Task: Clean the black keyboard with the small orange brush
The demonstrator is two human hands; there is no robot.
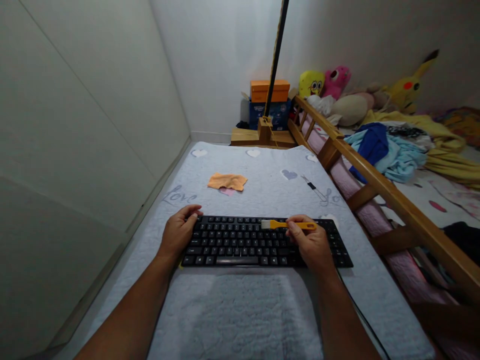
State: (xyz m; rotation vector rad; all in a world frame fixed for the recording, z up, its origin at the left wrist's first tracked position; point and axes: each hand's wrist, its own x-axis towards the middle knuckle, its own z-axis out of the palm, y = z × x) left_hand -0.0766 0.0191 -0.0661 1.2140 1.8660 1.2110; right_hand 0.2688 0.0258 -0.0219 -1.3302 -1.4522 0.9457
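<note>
From the head camera I look down on a black keyboard lying flat on a pale blue quilted mat printed with hearts and script lettering. My right hand is closed around the orange handle of a small brush, which lies nearly level across the far rows of keys, its white bristles pointing left and resting on the keys near the middle of the board. My left hand rests on the keyboard's left end, fingers curled over the far corner and thumb along the near side, gripping the edge of the board. A dark cable runs from the keyboard's right end back toward me along the mat. Further out on the mat, well apart from the keyboard, lies a crumpled orange cloth, and to its right a thin pen-like tool, too small for me to tell more. On the right a wooden rail borders a bed piled with blue clothes and a yellow blanket, with plush toys against the far wall. At the far end of the mat an orange box sits on a blue box, and a dark pole rises from a wooden block in front of them. A plain pale wall closes the left side.
</note>
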